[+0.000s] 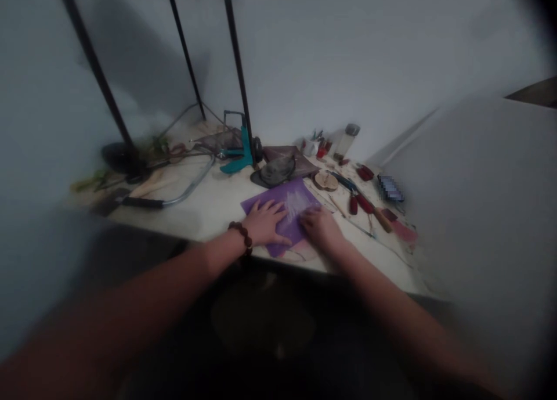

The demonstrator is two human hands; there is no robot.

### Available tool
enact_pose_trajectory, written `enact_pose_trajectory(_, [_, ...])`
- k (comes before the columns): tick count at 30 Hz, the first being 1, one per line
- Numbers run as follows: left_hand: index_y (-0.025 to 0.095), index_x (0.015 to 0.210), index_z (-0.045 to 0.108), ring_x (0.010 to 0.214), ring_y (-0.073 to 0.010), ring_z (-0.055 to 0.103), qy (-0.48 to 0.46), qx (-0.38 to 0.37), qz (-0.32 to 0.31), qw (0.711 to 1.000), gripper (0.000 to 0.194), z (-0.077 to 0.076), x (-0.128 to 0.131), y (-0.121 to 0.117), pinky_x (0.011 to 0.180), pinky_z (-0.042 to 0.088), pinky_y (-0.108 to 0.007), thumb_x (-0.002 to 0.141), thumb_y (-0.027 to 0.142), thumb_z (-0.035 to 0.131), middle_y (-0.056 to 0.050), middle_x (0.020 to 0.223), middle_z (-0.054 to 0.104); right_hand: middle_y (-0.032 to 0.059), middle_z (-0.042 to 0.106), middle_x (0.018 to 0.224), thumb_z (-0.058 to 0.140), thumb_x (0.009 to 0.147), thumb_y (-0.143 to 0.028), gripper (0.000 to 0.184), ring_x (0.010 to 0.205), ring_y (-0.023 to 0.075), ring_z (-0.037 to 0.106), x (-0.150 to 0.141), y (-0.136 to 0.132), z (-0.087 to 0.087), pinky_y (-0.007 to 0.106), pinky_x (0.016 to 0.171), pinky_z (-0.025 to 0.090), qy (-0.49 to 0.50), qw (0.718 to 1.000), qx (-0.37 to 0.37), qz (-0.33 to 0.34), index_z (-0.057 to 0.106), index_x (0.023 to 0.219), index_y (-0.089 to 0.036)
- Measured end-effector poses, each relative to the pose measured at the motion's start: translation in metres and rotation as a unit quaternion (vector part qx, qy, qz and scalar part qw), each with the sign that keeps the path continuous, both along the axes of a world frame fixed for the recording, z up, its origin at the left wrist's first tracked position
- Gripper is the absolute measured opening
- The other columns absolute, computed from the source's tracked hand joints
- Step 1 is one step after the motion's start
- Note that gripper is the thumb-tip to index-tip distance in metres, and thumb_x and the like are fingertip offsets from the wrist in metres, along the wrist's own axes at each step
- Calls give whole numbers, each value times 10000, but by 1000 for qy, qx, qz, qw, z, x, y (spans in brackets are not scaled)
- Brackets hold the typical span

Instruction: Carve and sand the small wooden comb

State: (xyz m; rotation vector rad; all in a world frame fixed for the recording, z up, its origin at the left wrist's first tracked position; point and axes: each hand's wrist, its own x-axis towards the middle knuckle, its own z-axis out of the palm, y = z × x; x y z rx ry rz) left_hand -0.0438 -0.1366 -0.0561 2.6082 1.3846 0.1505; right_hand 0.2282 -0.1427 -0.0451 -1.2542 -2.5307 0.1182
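Because the thin purple sheet (300,188) could slide, the left hand (263,223), with its brown bead bracelet (241,236), lies open and flat on it, seemingly pressing it down. The sheet sits near the front edge of the pale table (209,208), where both hands reach it easily. The right hand (321,227) rests on the sheet's right side, slightly curled, holding nothing. Just beside it, a round wood slice (325,180) and red-handled pliers (353,202) lie within easy reach.
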Motion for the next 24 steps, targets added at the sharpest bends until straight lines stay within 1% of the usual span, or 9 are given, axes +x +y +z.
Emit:
enact_pose_trajectory(3, [355,1751,450,1703,-480,260,2,2,-1,1000,1188,1,0,0,1359,134,-714,779,1006,655,-106,1869,341,82,847,1212,656,1121,-309,219,1096,244,726,0,1,0,396,1053,458,0,1000,-6,20,871,1122,-267])
enact_pose_trajectory(6, [358,1750,451,1704,-484,257,3,-2,1,1000,1207,2,0,-1,1360,134,-712,763,1024,648,-107,1869,340,122,851,1191,573,1142,-242,304,1071,266,736,3,3,-1,438,1071,462,12,1000,6,-14,876,1125,-229])
enact_pose_trajectory(10, [355,1750,450,1704,-482,260,3,1,-1,1000,1184,1,0,-1,1360,135,-710,784,1015,633,-105,1865,350,66,856,1253,664,1120,-323,223,1143,241,749,7,4,-6,393,1079,494,15,1000,1,21,874,1185,-290])
enact_pose_trajectory(11, [355,1751,448,1705,-482,256,3,1,-2,1000,1187,1,0,0,1360,132,-713,782,1016,634,-105,1867,345,67,853,1276,678,1114,-330,218,1169,245,748,9,6,-7,394,1086,498,19,1000,4,21,873,1201,-289])
enact_pose_trajectory(14, [360,1748,451,1706,-483,253,1,1,-2,1000,1196,0,-1,0,1361,125,-710,770,1022,643,-110,1868,343,127,857,1255,620,1129,-272,270,1152,284,759,15,12,-7,447,1087,507,32,999,20,-14,881,1180,-221])
enact_pose_trajectory(15, [362,1746,456,1704,-483,257,1,0,-2,1000,1190,-1,-1,1,1362,126,-708,772,1018,647,-111,1866,346,126,860,1244,614,1130,-265,277,1146,283,762,15,13,-8,447,1088,512,34,999,21,-14,883,1174,-217])
enact_pose_trajectory(19, [360,1745,459,1703,-480,263,0,1,-1,1000,1170,0,-1,0,1363,130,-706,789,1009,643,-106,1867,346,60,858,1282,713,1091,-331,218,1208,252,754,10,15,-12,396,1121,518,33,999,16,25,881,1225,-289])
enact_pose_trajectory(22, [364,1741,463,1704,-471,271,1,4,1,1000,1179,1,0,0,1367,134,-697,776,1013,654,-109,1865,351,104,865,1233,667,1104,-277,238,1147,283,765,8,16,-14,453,1093,517,41,999,31,-7,892,1180,-257])
enact_pose_trajectory(24, [364,1737,471,1703,-463,281,3,5,2,1000,1166,1,0,0,1366,138,-697,781,1006,660,-111,1860,361,110,869,1191,639,1112,-240,256,1082,272,771,6,14,-16,448,1058,517,42,998,35,-9,893,1139,-241])
